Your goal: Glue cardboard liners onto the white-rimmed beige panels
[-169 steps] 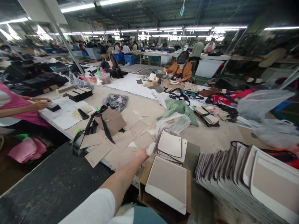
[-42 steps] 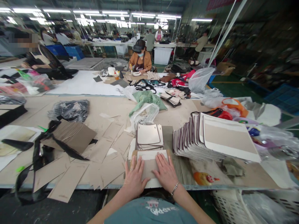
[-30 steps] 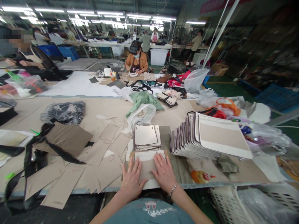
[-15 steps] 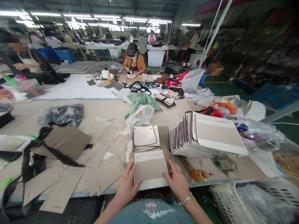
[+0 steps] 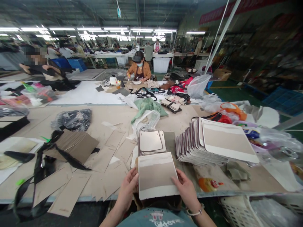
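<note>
The panel [image 5: 158, 176] at six o'clock looks smooth and matt, like card; the stack [image 5: 210, 142] at four likewise. Matt cardboard sheets [image 5: 69, 194] lie at eight. The plastic bag [image 5: 73, 119] at nine is crinkled, glossy; the bracelet [image 5: 195, 214] at five, shiny metal.

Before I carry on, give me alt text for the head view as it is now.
A person's right hand grips the right edge of a beige-and-white panel, the left hand at its left edge. Beyond lies a small stack of pale panels; a larger fanned panel stack stands at right, loose tan cards lie scattered at left.
</note>
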A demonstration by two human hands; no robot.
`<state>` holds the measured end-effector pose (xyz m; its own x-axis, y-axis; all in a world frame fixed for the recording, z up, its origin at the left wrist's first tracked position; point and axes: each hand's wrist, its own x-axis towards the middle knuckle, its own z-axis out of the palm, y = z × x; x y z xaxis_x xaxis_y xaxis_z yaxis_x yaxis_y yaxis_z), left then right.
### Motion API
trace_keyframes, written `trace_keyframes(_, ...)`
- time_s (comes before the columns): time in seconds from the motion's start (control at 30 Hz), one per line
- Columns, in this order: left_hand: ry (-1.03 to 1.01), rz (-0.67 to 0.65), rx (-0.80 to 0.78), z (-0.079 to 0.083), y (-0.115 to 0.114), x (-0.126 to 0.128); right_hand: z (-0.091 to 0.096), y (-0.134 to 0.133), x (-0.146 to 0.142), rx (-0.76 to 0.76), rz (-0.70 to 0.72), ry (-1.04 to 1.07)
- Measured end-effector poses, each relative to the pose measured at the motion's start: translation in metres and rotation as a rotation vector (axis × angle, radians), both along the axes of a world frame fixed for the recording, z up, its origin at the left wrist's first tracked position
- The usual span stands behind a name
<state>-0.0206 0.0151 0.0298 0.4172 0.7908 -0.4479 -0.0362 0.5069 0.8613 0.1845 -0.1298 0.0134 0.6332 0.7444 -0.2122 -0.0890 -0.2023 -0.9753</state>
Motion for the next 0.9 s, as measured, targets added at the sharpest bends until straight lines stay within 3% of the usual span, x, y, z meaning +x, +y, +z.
trace_keyframes(0.17, -0.191, -0.007, -0.080, 0.043, 0.003, 0.009, 0.029, -0.004, -0.007, 0.084, -0.028, 0.077)
trace_keyframes(0.3, -0.204, 0.035, -0.129, 0.060, 0.004, 0.020, 0.045, -0.006, -0.009, 0.083, 0.037, 0.091)
trace_keyframes(0.4, -0.164, 0.018, -0.142, 0.062, 0.001, 0.022, 0.060, -0.003, -0.004, 0.162, 0.076, 0.059)
trace_keyframes(0.6, -0.117, -0.057, -0.148, 0.057, -0.005, 0.023, 0.092, 0.014, 0.012, 0.171, -0.014, -0.134)
trace_keyframes(0.9, -0.027, -0.170, -0.050, 0.064, -0.014, 0.036, 0.100, 0.013, 0.020, 0.108, -0.090, -0.395)
